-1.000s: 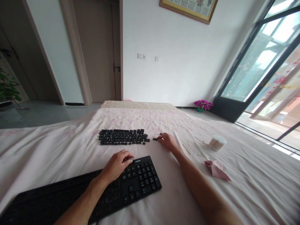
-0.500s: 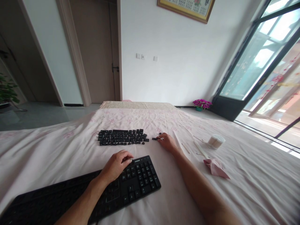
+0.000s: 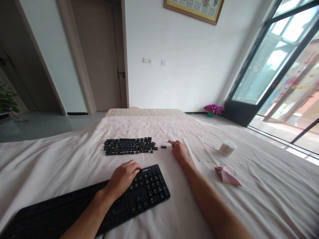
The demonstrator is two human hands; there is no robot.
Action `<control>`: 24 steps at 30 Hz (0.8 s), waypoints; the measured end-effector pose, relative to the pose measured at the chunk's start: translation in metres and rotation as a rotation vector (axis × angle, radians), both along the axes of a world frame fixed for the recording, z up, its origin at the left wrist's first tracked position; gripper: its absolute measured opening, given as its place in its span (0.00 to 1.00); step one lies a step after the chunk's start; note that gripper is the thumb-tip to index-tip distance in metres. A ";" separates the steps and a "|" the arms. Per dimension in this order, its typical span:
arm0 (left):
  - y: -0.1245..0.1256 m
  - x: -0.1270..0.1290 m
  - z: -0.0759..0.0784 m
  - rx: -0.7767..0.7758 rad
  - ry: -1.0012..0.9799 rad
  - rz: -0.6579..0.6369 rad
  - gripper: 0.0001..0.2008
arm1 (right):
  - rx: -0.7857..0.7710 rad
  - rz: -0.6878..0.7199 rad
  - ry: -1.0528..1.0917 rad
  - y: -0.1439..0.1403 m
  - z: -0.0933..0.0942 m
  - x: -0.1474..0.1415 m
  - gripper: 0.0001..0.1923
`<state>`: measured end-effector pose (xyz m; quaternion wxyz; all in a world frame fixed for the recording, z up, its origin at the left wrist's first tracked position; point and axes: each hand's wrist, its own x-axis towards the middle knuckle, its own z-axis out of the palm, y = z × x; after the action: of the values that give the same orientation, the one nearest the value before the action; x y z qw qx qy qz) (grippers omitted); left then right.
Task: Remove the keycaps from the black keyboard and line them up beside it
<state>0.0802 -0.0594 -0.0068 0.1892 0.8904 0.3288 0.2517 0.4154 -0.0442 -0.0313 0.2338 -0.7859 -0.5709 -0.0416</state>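
Observation:
A black keyboard lies slantwise in front of me, its number pad fitted with keys; much of its left part looks bare of keycaps. My left hand is closed at its far edge, fingers curled by the brand label. Beyond it, loose black keycaps are laid out in rows. My right hand reaches to the right of these rows, its fingertips pinched at a small black keycap. Something thin and pale shows at those fingertips, too small to name. Another loose keycap lies just left of the hand.
A pale pink floral cloth covers the table. To the right stand a clear tub of cotton swabs and a crumpled pink cloth. Loose swabs lie between the tub and my right arm.
My right hand has moved slightly away from me and right, off the nearer loose keycap to the one farther back. My left hand stays at the keyboard's edge.

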 end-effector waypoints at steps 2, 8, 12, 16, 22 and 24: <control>0.000 -0.002 0.005 0.058 0.070 0.020 0.09 | 0.000 -0.034 0.003 0.001 0.000 0.002 0.17; 0.002 -0.022 0.029 0.007 0.219 -0.015 0.09 | -0.001 -0.071 0.014 0.003 -0.002 0.005 0.17; 0.004 -0.046 0.032 -0.065 0.286 -0.005 0.08 | -0.008 -0.086 0.023 0.005 -0.002 0.007 0.17; 0.007 -0.064 0.020 -0.100 0.263 0.012 0.10 | -0.010 -0.111 0.028 0.007 -0.003 0.009 0.18; 0.013 -0.067 0.003 -0.126 0.166 -0.010 0.12 | -0.027 -0.119 0.023 0.007 -0.004 0.010 0.19; 0.014 -0.066 0.001 -0.152 0.133 -0.003 0.13 | -0.043 -0.104 0.022 0.008 -0.002 0.009 0.20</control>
<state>0.0138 -0.0453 -0.0061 0.2343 0.8887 0.3574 0.1661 0.4247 -0.0363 -0.0337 0.2207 -0.8197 -0.5275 -0.0325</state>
